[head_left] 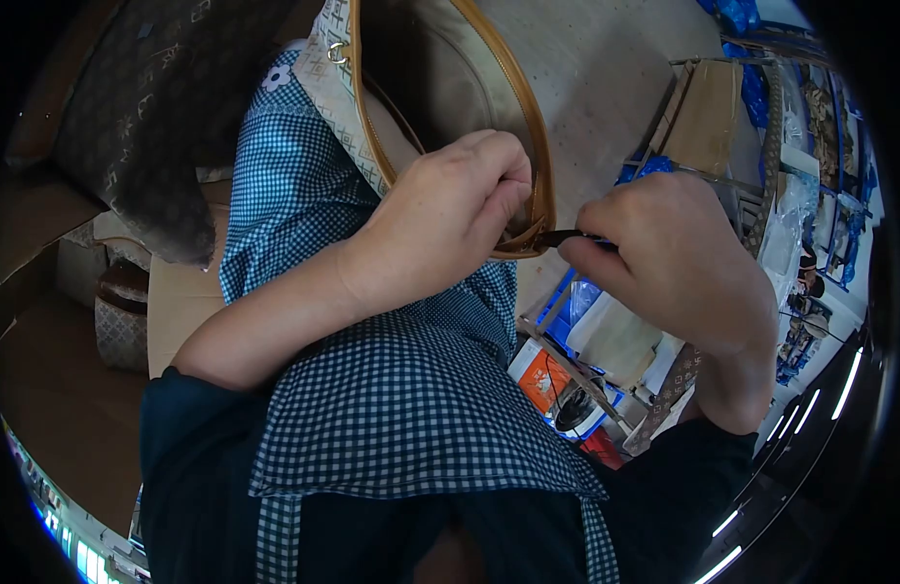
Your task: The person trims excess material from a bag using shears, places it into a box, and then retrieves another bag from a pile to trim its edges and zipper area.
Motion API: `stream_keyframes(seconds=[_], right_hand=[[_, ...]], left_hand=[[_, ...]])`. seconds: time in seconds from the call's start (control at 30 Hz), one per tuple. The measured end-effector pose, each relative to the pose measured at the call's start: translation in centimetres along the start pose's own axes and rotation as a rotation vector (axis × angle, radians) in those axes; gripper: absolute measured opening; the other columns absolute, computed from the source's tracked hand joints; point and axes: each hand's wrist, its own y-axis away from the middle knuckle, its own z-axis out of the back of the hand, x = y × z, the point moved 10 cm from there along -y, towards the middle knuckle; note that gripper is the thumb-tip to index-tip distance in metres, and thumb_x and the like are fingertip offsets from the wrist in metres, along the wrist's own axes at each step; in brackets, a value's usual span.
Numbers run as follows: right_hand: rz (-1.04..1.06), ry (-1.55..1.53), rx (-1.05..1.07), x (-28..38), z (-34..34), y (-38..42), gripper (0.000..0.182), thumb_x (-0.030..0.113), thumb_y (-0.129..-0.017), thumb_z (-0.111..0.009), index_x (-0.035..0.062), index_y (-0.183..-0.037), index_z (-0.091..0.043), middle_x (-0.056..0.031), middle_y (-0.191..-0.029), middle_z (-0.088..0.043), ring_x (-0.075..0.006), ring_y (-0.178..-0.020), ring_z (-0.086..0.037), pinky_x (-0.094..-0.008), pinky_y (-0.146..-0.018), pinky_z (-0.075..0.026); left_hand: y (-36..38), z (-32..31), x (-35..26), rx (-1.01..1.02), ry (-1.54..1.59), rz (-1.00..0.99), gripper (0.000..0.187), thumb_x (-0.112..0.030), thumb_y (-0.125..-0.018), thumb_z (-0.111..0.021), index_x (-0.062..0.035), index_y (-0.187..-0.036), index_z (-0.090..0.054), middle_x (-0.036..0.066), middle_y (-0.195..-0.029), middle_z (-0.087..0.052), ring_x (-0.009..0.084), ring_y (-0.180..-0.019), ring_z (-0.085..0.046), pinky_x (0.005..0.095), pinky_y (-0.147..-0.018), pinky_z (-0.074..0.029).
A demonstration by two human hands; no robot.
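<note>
A handbag [338, 97] with a pale patterned outside and tan leather edging lies across my lap, its mouth facing up and its beige lining showing. My left hand [445, 200] is closed at the near part of the bag's opening, fingers curled over the tan rim. In my right hand [679, 258] is a slim dark pointed tool [559, 237], gripped between thumb and fingers. Its tip meets the corner of the tan edging, just right of my left hand. Most of the tool is hidden inside my right hand.
A blue checked apron [401, 399] covers my lap. On the left sit dark brown monogrammed bags [129, 127] and cardboard [61, 389]. A metal-framed rack [581, 375] with an orange box [544, 380] stands on the right. Shelves with blue plastic [844, 229] are beyond.
</note>
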Motion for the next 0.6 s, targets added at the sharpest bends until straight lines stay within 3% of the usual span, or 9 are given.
stream_keyframes(seconds=[0.37,0.47,0.6], right_hand=[[-0.019,0.062,0.064,-0.1,-0.2,0.0,0.025,0.019,-0.085,-0.066,0.0028,-0.066,-0.067,-0.0102,-0.056,-0.059,-0.0222,-0.048,-0.057,-0.035,-0.05,-0.042],[0.056,0.007,-0.051,-0.2,0.5,0.5,0.022,0.017,-0.085,-0.066,0.0017,-0.07,-0.068,-0.0111,-0.056,-0.058,-0.0212,-0.048,-0.056,-0.0321,-0.05,-0.042],[-0.151,-0.372,-0.304,-4.3,2.5,1.5,0.031,0.028,-0.088,-0.066,-0.0007,-0.076,-0.066,-0.0075,-0.058,-0.054,-0.0154,-0.05,-0.052,-0.0295,-0.051,-0.039]], left_hand=[[-0.1,-0.2,0.1,-0.001,-0.016,0.0,0.006,-0.006,-0.092,-0.056,0.0,-0.092,-0.054,0.015,-0.085,-0.059,0.0294,-0.075,-0.063,0.0376,-0.066,-0.051],[-0.1,-0.1,0.5,-0.002,0.0,0.047,0.007,-0.007,-0.092,-0.057,-0.0004,-0.091,-0.055,0.015,-0.084,-0.059,0.0282,-0.075,-0.064,0.0373,-0.066,-0.051],[0.3,0.1,0.3,-0.022,0.025,0.036,0.012,-0.012,-0.091,-0.061,-0.0017,-0.092,-0.057,0.012,-0.082,-0.06,0.0259,-0.073,-0.064,0.0365,-0.065,-0.052]])
